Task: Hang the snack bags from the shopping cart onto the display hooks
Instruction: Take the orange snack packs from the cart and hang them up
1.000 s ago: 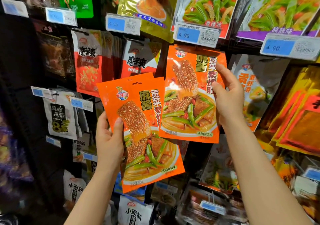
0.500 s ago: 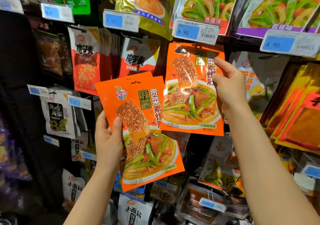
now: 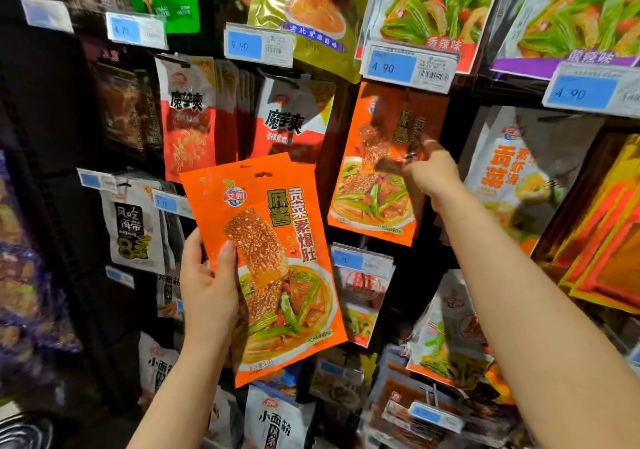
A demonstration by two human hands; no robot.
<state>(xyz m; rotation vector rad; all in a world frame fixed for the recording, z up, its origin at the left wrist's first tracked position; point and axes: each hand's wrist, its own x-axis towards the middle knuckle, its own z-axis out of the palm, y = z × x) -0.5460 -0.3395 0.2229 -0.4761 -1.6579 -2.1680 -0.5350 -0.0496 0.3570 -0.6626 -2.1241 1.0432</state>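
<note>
Here your left hand (image 3: 207, 296) grips an orange bag (image 3: 273, 268); your right hand (image 3: 433, 175) blurs against the hung bag (image 3: 374, 185), fingers' hold unclear.

Dark shop display wall (image 3: 52, 109) hung with packed rows of snack packets, blue price tags (image 3: 392, 66) clipped at the hook ends, black upright posts (image 3: 460, 109) between the bays, bright light from above, lower left in shadow
</note>
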